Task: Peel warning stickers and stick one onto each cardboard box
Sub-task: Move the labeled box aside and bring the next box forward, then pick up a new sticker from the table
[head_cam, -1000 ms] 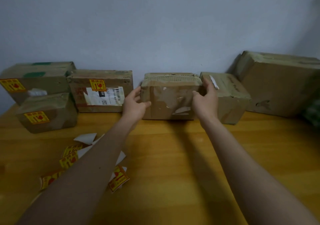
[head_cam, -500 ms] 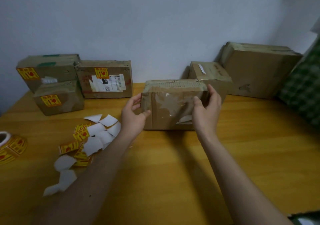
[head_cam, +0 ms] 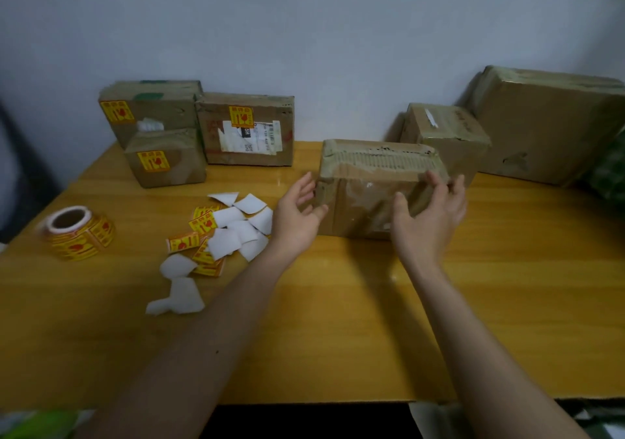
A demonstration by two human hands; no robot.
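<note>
A taped cardboard box with no sticker stands on the wooden table, a little right of centre. My left hand is at the box's left end with fingers spread and relaxed, the thumb close to its front. My right hand hovers in front of the box's right end, fingers loosely extended and blurred. Neither hand grips the box. A roll of yellow warning stickers lies at the left. Between the roll and my left hand lies a pile of loose stickers and white backing papers.
Three boxes bearing yellow stickers stand against the wall at the back left. A small box and a large box, both without stickers, stand at the back right. Green checked fabric shows at the right edge.
The middle box came forward from the wall row toward me and now rests on the table. Both hands have loosened their grip on its ends.
</note>
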